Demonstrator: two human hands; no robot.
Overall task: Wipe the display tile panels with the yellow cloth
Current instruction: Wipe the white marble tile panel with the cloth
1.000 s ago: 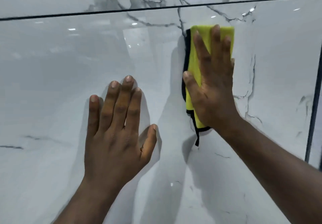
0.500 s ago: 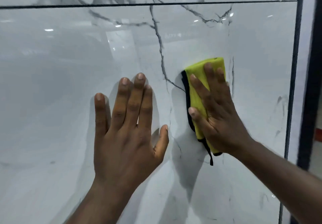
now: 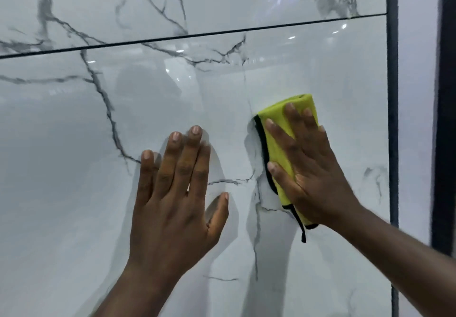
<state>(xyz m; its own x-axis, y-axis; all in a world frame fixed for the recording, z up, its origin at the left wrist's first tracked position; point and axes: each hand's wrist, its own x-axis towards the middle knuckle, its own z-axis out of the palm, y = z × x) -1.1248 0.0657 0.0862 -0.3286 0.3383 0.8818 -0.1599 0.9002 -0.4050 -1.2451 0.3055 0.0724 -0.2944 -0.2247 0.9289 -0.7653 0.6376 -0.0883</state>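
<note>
Yellow microfibre cloth, folded and edged in black, is seen in the head view pressed flat against the lower glossy white marble-veined display tile panel. It lies towards the panel's right side, near the dark vertical frame strip but apart from it. The cloth is pinned there by the right hand, which is laid open over it with fingers straight and slightly spread; nothing is gripped. A short black loop hangs from the cloth's lower corner. The left hand is set flat on the same panel, just left of the cloth and apart from it, with fingers extended and nothing held; it appears to serve as a brace. Above both hands a thin dark joint is seen, and beyond it the upper marble-veined tile panel.

The step in hand is judged to be the wiping of the lower panel's right part. For the next move, even palm pressure would be called for, so that the cloth is slid rather than bunched, with the stroke carried up to the frame strip. How much of either panel is already wiped cannot be told from the shine.
</note>
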